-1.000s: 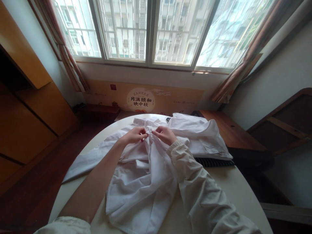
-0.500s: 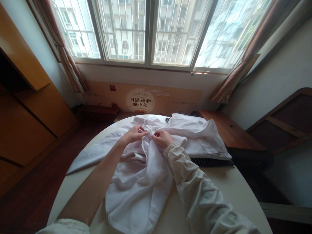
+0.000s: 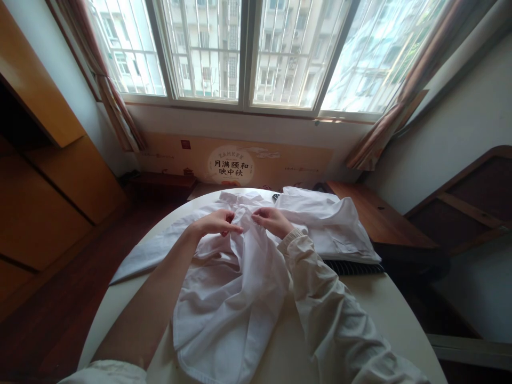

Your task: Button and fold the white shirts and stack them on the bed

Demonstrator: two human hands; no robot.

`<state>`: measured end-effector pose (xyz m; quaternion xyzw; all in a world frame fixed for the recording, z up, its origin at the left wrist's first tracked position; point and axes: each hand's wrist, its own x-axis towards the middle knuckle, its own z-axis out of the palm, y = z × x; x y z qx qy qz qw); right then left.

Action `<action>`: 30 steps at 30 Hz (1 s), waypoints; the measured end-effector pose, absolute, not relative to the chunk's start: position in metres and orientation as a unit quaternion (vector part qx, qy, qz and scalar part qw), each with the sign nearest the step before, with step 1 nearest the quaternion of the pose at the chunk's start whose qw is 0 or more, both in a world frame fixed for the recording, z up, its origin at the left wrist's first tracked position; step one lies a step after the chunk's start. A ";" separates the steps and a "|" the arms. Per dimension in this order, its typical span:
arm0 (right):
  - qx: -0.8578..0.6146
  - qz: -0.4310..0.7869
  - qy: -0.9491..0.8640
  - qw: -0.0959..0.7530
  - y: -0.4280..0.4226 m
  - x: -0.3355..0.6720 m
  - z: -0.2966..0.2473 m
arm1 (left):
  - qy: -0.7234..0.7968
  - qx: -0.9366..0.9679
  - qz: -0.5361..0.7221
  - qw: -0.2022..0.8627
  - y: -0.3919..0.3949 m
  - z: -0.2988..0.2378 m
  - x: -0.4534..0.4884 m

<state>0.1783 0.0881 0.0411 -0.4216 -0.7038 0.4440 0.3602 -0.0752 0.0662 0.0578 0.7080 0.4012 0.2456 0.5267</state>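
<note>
A white shirt (image 3: 232, 298) lies crumpled across a round pale table (image 3: 376, 314). My left hand (image 3: 216, 223) pinches one front edge of the shirt near the collar. My right hand (image 3: 271, 220) pinches the facing edge, a few centimetres away. Both hands are closed on the cloth, fingertips almost meeting above the middle of the table. My left forearm is bare; my right arm wears a cream sleeve (image 3: 332, 320). One shirt sleeve trails off to the left over the table's rim.
More white cloth (image 3: 328, 224) is heaped at the table's far right, on a dark striped thing (image 3: 352, 266). A wooden desk (image 3: 372, 213) stands right, wooden cabinets (image 3: 48, 176) left. Barred windows (image 3: 248, 53) and a printed board (image 3: 232, 164) are ahead.
My hands have lifted the shirt's front edges a little and drawn slightly apart; the cloth between them now bulges upward. The shirt's lower part has barely shifted.
</note>
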 end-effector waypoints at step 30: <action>-0.442 0.164 -0.808 0.353 0.053 0.153 0.068 | 0.410 0.672 0.290 0.545 0.066 0.063 -0.065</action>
